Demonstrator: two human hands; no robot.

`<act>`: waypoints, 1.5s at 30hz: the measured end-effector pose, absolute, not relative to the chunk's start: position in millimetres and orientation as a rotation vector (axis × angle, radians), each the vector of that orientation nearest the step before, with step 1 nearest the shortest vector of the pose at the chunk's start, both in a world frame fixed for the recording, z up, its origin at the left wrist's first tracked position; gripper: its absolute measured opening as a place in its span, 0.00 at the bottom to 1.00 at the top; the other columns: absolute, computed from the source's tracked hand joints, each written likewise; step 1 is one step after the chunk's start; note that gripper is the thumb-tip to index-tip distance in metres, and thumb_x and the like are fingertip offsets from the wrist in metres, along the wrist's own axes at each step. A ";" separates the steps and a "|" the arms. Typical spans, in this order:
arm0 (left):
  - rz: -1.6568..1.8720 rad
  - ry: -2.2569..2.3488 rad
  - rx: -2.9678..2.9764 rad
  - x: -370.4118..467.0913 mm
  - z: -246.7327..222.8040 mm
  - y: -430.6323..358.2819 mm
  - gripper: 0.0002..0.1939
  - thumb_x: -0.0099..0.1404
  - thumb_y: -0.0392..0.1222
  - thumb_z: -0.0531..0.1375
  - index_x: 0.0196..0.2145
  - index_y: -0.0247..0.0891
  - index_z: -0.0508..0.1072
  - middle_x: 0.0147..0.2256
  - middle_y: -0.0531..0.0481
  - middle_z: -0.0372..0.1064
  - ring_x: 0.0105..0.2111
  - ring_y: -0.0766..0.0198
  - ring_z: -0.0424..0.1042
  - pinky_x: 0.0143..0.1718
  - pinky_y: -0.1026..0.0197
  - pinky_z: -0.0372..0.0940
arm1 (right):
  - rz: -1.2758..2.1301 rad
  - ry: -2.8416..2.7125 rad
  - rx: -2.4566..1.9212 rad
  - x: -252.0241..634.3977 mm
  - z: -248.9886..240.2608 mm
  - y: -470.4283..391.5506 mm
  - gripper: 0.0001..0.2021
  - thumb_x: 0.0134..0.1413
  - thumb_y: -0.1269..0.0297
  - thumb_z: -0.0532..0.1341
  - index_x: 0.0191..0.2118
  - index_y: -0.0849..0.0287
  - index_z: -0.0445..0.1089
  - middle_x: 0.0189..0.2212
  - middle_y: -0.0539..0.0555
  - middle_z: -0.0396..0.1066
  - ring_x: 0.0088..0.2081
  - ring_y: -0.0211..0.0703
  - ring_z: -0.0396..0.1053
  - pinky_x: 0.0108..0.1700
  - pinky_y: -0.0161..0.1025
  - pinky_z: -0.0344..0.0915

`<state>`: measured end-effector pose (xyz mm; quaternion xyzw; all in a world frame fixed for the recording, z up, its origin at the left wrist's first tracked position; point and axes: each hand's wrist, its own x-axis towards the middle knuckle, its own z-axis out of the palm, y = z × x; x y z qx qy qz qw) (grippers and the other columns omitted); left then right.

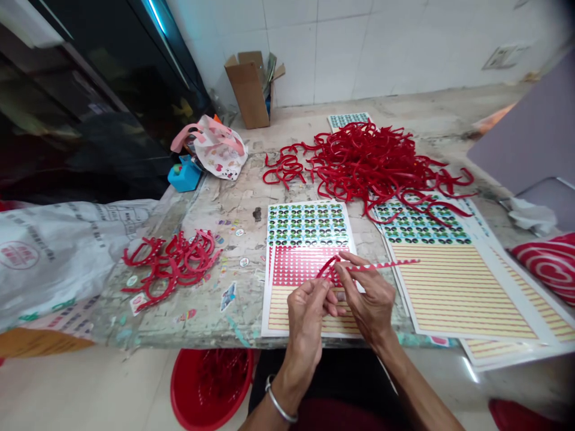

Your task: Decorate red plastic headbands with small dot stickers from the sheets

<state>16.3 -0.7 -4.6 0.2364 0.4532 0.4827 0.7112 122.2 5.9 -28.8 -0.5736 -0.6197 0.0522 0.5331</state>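
Note:
My left hand [306,308] is closed in a pinch on a curved red band [326,266], over a sticker sheet [309,227] with green-and-blue, red and yellow striped parts. Close beside it, my right hand [371,296] pinches a narrow red sticker strip with white marks [390,264], whose free end sticks out to the right. Strip and band meet between my fingertips; how far they are joined is hidden. Behind my hands lies a big tangled pile of plain red bands [372,158]. Several red bands with white marks [175,263] lie on the left.
More striped sheets [462,287] lie at right, partly under the pile. A patterned bag [220,149], blue box [185,175] and cardboard box [249,93] stand at the back. Below the table edge is a red bucket [179,389] holding red bands. White sacking [67,257] is at left.

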 end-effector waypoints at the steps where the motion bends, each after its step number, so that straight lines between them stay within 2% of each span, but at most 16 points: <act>1: 1.068 1.008 0.528 16.4 -4.8 -0.7 0.11 0.57 0.40 0.60 0.21 0.32 0.68 0.18 0.55 0.63 0.16 0.75 0.59 0.23 0.68 0.63 | 0.099 -1.496 -1.347 123.2 -29.6 6.7 0.08 0.52 0.75 0.59 0.35 0.58 0.73 0.35 0.56 0.75 0.43 0.47 0.72 0.43 0.44 0.69; 6: 1.061 1.014 0.538 15.9 -6.2 -0.3 0.12 0.58 0.41 0.60 0.21 0.32 0.68 0.18 0.55 0.63 0.16 0.75 0.58 0.21 0.67 0.63 | 0.028 -1.561 -1.303 128.7 -32.9 11.3 0.07 0.51 0.75 0.60 0.32 0.59 0.74 0.31 0.54 0.76 0.40 0.45 0.73 0.43 0.42 0.70; 15: 1.027 1.011 0.540 13.8 -5.2 -0.2 0.10 0.57 0.39 0.60 0.22 0.31 0.68 0.18 0.56 0.63 0.15 0.76 0.57 0.21 0.67 0.64 | 0.047 -1.565 -1.336 130.1 -39.2 10.9 0.09 0.52 0.73 0.60 0.38 0.57 0.74 0.36 0.54 0.76 0.40 0.44 0.73 0.44 0.42 0.69; 20: 1.027 0.977 0.489 12.3 -7.6 -1.6 0.09 0.58 0.39 0.60 0.24 0.31 0.69 0.19 0.56 0.62 0.16 0.76 0.57 0.22 0.68 0.64 | 0.285 -1.416 -1.363 124.9 -38.8 10.8 0.07 0.53 0.71 0.60 0.36 0.57 0.74 0.36 0.54 0.75 0.40 0.43 0.72 0.44 0.41 0.68; 26: 1.015 0.974 0.468 11.0 -8.3 -4.9 0.09 0.58 0.39 0.60 0.24 0.31 0.69 0.19 0.56 0.62 0.16 0.77 0.56 0.23 0.68 0.64 | 0.650 -1.133 -1.443 123.6 -34.8 10.7 0.07 0.52 0.64 0.61 0.34 0.58 0.75 0.35 0.53 0.75 0.33 0.41 0.72 0.31 0.35 0.67; 33: 1.024 0.939 0.497 10.3 -9.3 -8.1 0.10 0.60 0.39 0.59 0.23 0.32 0.67 0.21 0.56 0.61 0.17 0.76 0.56 0.25 0.68 0.63 | 0.903 -0.900 -1.404 127.8 -35.4 14.1 0.09 0.49 0.60 0.63 0.34 0.58 0.75 0.33 0.53 0.76 0.34 0.42 0.71 0.34 0.35 0.66; 40: 0.980 0.903 0.587 3.9 -19.3 -10.0 0.09 0.62 0.39 0.57 0.26 0.33 0.68 0.21 0.56 0.62 0.18 0.75 0.58 0.28 0.66 0.63 | 0.916 -0.868 -1.367 127.7 -34.1 17.5 0.08 0.47 0.61 0.64 0.34 0.59 0.74 0.31 0.53 0.75 0.30 0.40 0.71 0.30 0.34 0.67; 45: 0.900 0.909 0.919 -5.8 -10.5 -1.0 0.07 0.63 0.40 0.55 0.33 0.33 0.70 0.26 0.51 0.67 0.26 0.68 0.66 0.35 0.63 0.62 | 0.700 -1.095 -1.254 124.6 -27.1 9.3 0.04 0.49 0.69 0.63 0.33 0.58 0.73 0.34 0.53 0.74 0.35 0.40 0.71 0.33 0.34 0.69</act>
